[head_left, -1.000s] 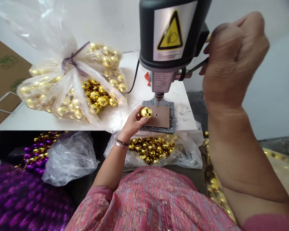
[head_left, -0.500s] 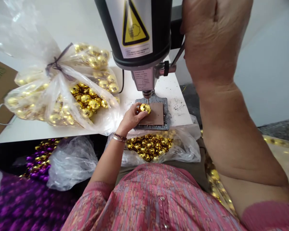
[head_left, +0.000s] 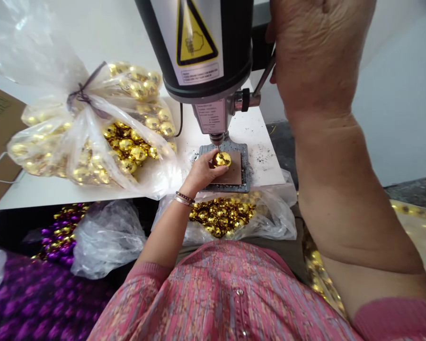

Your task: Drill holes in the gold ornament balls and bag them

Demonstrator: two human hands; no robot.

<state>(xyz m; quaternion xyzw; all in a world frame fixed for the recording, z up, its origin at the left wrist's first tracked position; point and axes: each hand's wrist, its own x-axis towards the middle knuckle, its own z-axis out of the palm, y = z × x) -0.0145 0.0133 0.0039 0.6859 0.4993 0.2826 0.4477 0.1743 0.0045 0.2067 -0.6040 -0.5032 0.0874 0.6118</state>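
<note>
My left hand (head_left: pixel 201 171) pinches a shiny gold faceted ball (head_left: pixel 222 159) between thumb and fingers. The ball is over a brown square board (head_left: pixel 234 176) on the grey base (head_left: pixel 245 166) of a bench drill press (head_left: pixel 213 92). Directly above it is the drill chuck (head_left: pixel 217 138), its thin bit reaching down to the ball's top; contact is hard to make out. Large and close at the upper right, my right hand (head_left: pixel 321 57) is closed on the press's feed lever (head_left: pixel 264 76). Most of its fingers are hidden or cut off by the frame.
A tied clear bag of gold balls (head_left: pixel 138 152) lies on the white table (head_left: pixel 57 194) at left. Below the press, an open plastic bag (head_left: pixel 277 220) holds many gold balls. Purple balls (head_left: pixel 39 298) fill the lower left. Dark shavings (head_left: pixel 266 156) dot the tabletop.
My left hand has moved slightly right with the gold ball, bringing it under the drill bit; a dark spot now shows on its top. My right hand stays at the lever.
</note>
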